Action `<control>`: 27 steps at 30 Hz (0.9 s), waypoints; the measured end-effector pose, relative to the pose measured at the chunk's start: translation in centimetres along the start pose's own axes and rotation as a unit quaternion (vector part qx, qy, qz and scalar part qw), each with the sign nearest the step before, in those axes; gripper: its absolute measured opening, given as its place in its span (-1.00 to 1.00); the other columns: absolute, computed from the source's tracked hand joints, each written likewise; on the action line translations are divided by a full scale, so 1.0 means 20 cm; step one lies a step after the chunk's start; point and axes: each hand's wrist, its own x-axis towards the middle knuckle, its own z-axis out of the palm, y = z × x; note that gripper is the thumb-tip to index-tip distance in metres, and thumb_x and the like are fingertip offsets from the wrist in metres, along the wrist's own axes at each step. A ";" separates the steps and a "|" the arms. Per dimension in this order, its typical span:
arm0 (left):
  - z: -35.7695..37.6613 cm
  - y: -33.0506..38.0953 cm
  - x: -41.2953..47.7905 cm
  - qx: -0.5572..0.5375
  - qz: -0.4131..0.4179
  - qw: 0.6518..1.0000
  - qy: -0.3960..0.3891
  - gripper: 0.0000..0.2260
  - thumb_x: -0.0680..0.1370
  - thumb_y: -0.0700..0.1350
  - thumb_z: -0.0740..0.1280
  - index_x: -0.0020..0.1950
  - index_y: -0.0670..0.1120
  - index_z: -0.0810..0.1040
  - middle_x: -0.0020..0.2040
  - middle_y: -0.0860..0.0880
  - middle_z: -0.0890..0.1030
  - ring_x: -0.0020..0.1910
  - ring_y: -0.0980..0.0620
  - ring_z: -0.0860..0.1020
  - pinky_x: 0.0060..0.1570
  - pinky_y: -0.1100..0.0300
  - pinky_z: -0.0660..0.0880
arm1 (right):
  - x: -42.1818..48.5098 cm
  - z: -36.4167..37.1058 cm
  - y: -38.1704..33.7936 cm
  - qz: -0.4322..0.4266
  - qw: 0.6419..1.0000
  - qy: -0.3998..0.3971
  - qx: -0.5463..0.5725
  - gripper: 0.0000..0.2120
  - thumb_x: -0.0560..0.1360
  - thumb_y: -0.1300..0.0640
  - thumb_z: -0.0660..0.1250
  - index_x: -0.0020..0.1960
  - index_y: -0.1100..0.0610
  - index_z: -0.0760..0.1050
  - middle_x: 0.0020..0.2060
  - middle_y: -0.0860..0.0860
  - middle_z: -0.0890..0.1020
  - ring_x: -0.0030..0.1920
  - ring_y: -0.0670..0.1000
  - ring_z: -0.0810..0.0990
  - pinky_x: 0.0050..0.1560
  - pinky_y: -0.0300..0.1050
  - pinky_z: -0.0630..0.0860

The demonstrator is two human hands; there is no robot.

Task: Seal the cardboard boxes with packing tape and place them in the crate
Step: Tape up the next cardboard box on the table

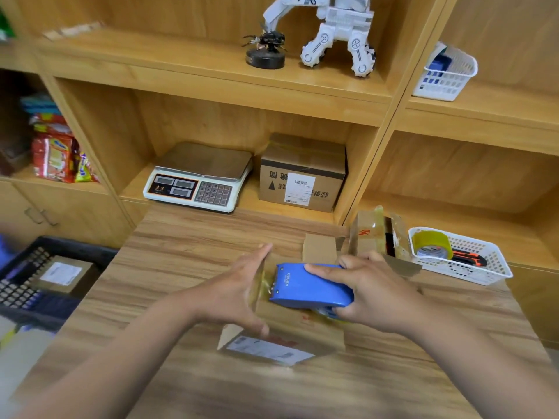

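Note:
A small cardboard box (pixel 290 331) with a white label on its near side lies on the wooden table (pixel 187 255). My right hand (pixel 372 294) grips a blue tape dispenser (pixel 308 285) lying on the box top. My left hand (pixel 239 291) presses flat, fingers straight, against the box's left end, where clear tape runs down from the dispenser. A second cardboard box (pixel 375 237) with open flaps stands just behind my right hand. The black crate (pixel 45 252) at the left holds a sealed box (pixel 60 275).
A white basket (pixel 472 267) with a tape roll (pixel 432 244) and an orange knife sits at the right. In the shelf behind stand a scale (pixel 196 179) and a labelled carton (pixel 302 176). Above them are a toy robot (pixel 335 31) and another white basket (pixel 447 74).

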 end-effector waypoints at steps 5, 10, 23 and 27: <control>-0.01 -0.08 -0.03 -0.011 -0.007 1.000 0.027 0.13 0.33 0.12 0.52 0.50 0.09 -0.35 0.45 0.35 -0.06 0.41 0.29 -0.24 0.38 0.40 -0.25 | 0.17 -0.02 -0.14 -0.027 0.998 -0.012 -0.053 -0.35 0.41 -0.34 0.24 0.43 -0.41 0.06 -0.18 -0.17 0.28 -0.18 -0.12 0.14 -0.18 -0.13 -0.01; -0.02 -0.22 -0.07 0.011 -0.010 1.000 0.019 0.06 0.36 0.03 0.53 0.54 -0.06 -0.22 0.48 0.22 0.03 0.32 0.53 -0.22 0.24 0.57 -0.35 | 0.27 0.00 -0.22 -0.037 0.997 -0.051 -0.044 -0.34 0.41 -0.33 0.24 0.43 -0.42 0.02 -0.11 -0.16 0.30 -0.20 -0.14 0.19 -0.13 -0.08 0.07; -0.02 -0.27 -0.04 0.042 -0.028 0.999 0.011 0.00 0.37 0.07 0.51 0.53 0.17 -0.18 0.56 0.09 -0.12 0.50 0.05 -0.29 0.48 0.01 -0.25 | 0.11 -0.14 0.01 -0.028 0.997 -0.072 0.003 -0.43 0.36 -0.36 0.22 0.16 -0.69 -0.08 -0.08 -0.28 0.36 -0.05 -0.07 0.27 -0.03 -0.27 0.25; -0.02 -0.28 -0.05 0.022 -0.062 0.998 0.001 0.00 0.35 0.13 0.50 0.46 0.35 -0.22 0.55 0.07 -0.22 0.49 -0.07 -0.29 0.45 -0.09 -0.19 | -0.07 -0.20 0.20 -0.008 0.997 -0.063 0.050 -0.35 0.34 -0.22 0.32 0.19 -0.69 0.00 -0.07 -0.33 0.39 -0.04 -0.11 0.29 0.05 -0.36 0.21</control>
